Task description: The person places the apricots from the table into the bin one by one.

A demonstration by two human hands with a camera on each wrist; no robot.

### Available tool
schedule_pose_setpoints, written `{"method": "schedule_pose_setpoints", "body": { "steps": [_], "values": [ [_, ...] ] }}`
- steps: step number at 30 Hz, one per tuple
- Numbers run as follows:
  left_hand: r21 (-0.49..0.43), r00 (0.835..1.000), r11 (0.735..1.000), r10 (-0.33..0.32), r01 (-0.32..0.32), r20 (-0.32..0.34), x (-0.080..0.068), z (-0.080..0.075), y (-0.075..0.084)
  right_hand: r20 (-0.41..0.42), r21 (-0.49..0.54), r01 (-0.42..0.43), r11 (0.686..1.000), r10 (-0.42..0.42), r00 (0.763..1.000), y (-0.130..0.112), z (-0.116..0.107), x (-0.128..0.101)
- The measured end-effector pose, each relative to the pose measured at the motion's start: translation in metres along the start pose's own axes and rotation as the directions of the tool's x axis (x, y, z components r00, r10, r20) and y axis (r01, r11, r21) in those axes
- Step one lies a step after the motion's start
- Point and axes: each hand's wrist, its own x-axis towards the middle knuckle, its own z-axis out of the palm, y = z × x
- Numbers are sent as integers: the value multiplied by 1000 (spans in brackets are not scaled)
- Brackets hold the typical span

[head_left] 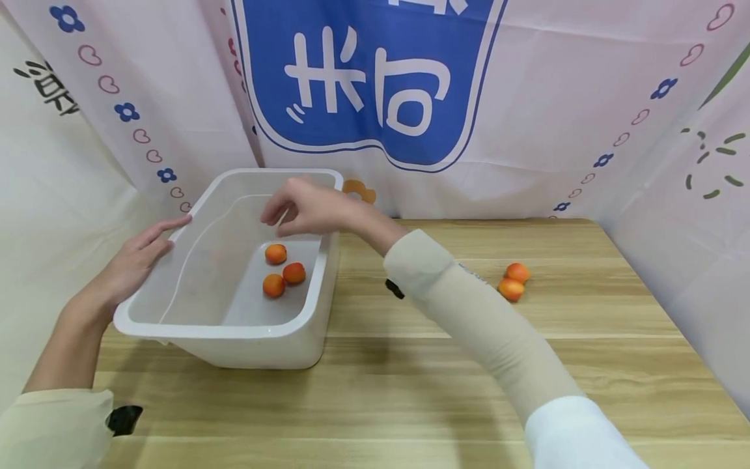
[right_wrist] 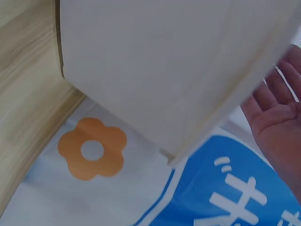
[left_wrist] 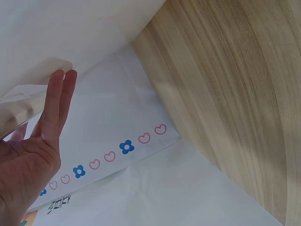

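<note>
Steadying the white tub near the desk's left edge, the left hand lies flat-fingered against its rim, while the right hand hovers empty, fingers relaxed, above three apricots inside; two more apricots sit near the right edge.

Wood-grain desk, light planks running left to right. Behind and along both sides, pale printed cloth backdrop hanging down to desk level. Centred on it, big blue badge with white characters. Border print of small blue flowers and pink heart outlines along diagonal edges. Orange flower print low at the back edge. Black brush lettering far left, green dashes far right.
</note>
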Motion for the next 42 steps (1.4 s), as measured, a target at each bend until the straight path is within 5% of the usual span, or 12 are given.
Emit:
{"method": "schedule_pose_setpoints", "body": {
  "steps": [10, 25, 31, 42],
  "values": [
    [35, 1000, 999, 13, -13, -12, 0, 1, -1, -85, -64, 39, 997, -44, 995, 6, -17, -47],
    [66, 1000, 998, -6, 7, -13, 0, 1, 0, -238, -29, 103, 994, -107, 965, 29, -29, -119],
    [63, 1000, 998, -7, 8, -14, 0, 2, -1, -269, -47, 46, 998, -57, 962, 41, -41, -149],
    [63, 1000, 998, -21, 21, -1, 0, 1, -1, -200, 26, -172, 985, 173, 964, 83, -48, -201]
  ]
}}
